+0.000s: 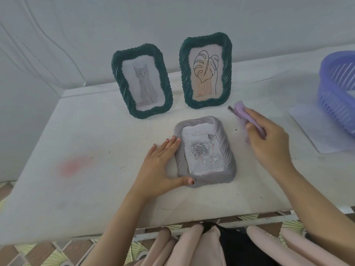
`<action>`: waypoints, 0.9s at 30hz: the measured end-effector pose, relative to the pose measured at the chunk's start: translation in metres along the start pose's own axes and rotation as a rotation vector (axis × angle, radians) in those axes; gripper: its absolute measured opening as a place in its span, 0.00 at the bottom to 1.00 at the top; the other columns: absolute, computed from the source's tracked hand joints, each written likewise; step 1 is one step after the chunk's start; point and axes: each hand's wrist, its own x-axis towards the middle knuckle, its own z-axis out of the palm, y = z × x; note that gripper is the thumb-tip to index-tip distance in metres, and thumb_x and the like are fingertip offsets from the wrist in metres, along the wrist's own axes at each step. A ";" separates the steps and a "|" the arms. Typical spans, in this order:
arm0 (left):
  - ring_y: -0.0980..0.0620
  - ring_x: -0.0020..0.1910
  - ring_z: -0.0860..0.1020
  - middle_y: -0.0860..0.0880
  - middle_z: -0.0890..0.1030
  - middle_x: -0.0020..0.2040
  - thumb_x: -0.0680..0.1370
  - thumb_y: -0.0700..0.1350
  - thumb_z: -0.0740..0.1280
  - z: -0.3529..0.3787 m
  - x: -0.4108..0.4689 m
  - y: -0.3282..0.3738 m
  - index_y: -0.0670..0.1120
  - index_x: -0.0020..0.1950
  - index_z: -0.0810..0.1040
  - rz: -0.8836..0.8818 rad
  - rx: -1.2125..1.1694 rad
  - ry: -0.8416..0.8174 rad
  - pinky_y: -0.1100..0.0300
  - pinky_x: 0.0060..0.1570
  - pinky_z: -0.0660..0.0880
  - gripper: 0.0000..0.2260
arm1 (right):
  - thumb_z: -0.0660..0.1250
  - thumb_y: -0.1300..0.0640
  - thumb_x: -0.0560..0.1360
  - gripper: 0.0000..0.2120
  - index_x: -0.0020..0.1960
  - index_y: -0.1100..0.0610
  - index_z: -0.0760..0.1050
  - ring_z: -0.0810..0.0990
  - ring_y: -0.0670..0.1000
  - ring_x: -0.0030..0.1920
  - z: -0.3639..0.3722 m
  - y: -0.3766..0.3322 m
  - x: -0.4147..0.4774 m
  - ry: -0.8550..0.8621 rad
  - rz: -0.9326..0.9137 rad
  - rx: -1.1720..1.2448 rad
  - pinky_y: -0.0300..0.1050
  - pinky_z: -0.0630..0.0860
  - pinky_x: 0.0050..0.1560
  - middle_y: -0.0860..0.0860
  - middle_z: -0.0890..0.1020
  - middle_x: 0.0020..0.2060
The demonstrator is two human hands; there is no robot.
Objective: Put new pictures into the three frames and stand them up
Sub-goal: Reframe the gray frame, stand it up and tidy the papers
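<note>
Head view: a lilac frame (227, 150) lies face up near the middle of the table (86, 131), a rose picture (201, 150) in it. The left hand (161, 166) lies spread against its left rim, fingers straight, thumb on the near edge. The right hand (269, 139), just right of the frame, grips a purple piece (241, 110), perhaps cloth. Two green frames stand at the far side, a cat frame (120, 79) left and a leaf frame (184, 73) right. A blue basket (336, 89) sits far right.
</note>
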 end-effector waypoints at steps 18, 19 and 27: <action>0.64 0.72 0.48 0.62 0.46 0.71 0.60 0.76 0.57 -0.001 -0.002 0.002 0.53 0.76 0.50 0.019 0.068 0.002 0.60 0.72 0.41 0.50 | 0.38 0.36 0.69 0.35 0.74 0.45 0.54 0.51 0.49 0.75 0.064 0.000 -0.001 -0.645 -0.379 -0.596 0.51 0.41 0.72 0.50 0.58 0.75; 0.64 0.72 0.48 0.62 0.46 0.71 0.60 0.75 0.57 -0.001 -0.002 0.002 0.53 0.76 0.50 0.021 0.067 0.003 0.60 0.72 0.41 0.50 | 0.40 0.36 0.71 0.34 0.74 0.47 0.56 0.53 0.49 0.75 0.065 -0.001 0.000 -0.642 -0.384 -0.568 0.50 0.40 0.72 0.51 0.60 0.74; 0.62 0.74 0.48 0.62 0.46 0.70 0.59 0.75 0.57 -0.001 -0.002 0.002 0.51 0.76 0.50 0.019 0.072 0.008 0.62 0.71 0.39 0.52 | 0.50 0.40 0.76 0.23 0.70 0.41 0.62 0.54 0.35 0.69 0.023 0.002 -0.038 -0.788 -0.484 -0.368 0.43 0.39 0.71 0.40 0.64 0.70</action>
